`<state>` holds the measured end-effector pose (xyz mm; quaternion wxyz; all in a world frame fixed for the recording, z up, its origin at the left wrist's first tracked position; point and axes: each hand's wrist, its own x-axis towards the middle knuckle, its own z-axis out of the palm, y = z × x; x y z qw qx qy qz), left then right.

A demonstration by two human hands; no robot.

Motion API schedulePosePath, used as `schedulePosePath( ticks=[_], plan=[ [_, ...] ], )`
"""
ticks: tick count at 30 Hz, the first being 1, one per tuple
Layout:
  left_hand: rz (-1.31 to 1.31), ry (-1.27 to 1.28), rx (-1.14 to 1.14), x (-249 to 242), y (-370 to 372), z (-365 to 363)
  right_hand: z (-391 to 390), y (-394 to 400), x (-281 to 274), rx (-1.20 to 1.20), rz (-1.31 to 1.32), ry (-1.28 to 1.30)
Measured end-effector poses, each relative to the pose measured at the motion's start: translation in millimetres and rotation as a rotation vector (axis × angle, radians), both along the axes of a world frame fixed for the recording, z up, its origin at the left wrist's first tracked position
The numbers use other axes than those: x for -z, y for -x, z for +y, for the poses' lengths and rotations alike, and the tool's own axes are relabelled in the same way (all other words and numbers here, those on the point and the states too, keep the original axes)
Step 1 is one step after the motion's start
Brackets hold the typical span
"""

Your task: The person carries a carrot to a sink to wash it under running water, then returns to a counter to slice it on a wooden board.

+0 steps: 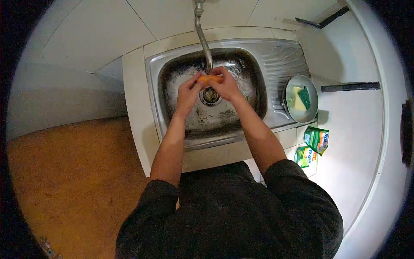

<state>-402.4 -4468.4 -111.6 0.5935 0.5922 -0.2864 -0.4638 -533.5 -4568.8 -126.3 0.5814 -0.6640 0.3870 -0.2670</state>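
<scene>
Beneath the spout of the metal faucet (pixel 204 39), both my hands hold a small, elongated orange object (pixel 210 79); its exact kind I cannot make out. My left hand (pixel 189 91) is closed on its left end, and my right hand (pixel 226 87) grips the right end. Fingers cover part of it. Below them is the round drain (pixel 211 96) of the stained steel sink (pixel 215 123). Whether water is running cannot be seen clearly.
On the ridged drainboard (pixel 282 60) stands a metal bowl (pixel 296 115) with a yellow and green sponge (pixel 304 98) in it. Two green packets, the upper packet (pixel 317 139) and lower packet (pixel 304 156), lie at the right. Black brackets (pixel 350 86) stick out from the right wall.
</scene>
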Motion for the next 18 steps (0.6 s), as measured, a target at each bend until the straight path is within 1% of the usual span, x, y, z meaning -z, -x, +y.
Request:
schedulePosePath(
  ticks=[3, 4, 6, 8, 12, 15, 17, 18],
  plan=[
    [0.039, -0.042, -0.021, -7.3, 3.6, 1.8, 0.2, -1.2, -3.3, 0.012, 0.019, 0.018],
    [0.038, -0.039, -0.023, -3.7, 2.6, 2.1, 0.9, -1.7, -1.2, -0.002, 0.069, 0.054],
    [-0.060, -0.002, 0.019, 0.2, 0.5, 3.1, 2.0, -2.4, -5.8, -0.018, 0.115, 0.092],
    [-0.014, 0.011, 0.031, -2.6, 0.3, 5.5, 5.1, -0.6, -18.4, -0.022, 0.118, 0.061],
    [0.076, 0.028, 0.051, -2.4, 0.0, 6.3, 3.2, 0.1, -11.1, 0.007, 0.129, 0.003],
    [0.009, -0.018, 0.083, -7.9, -0.2, 8.6, -2.5, 0.3, -2.9, -0.024, 0.116, -0.005],
    [-0.003, -0.042, 0.110, -0.4, -7.6, 9.7, -6.1, 2.2, 6.5, -0.047, 0.076, -0.128],
    [-0.015, -0.067, 0.137, -2.2, -9.2, 10.3, -5.6, 2.1, 5.7, -0.049, 0.078, -0.130]
  ],
)
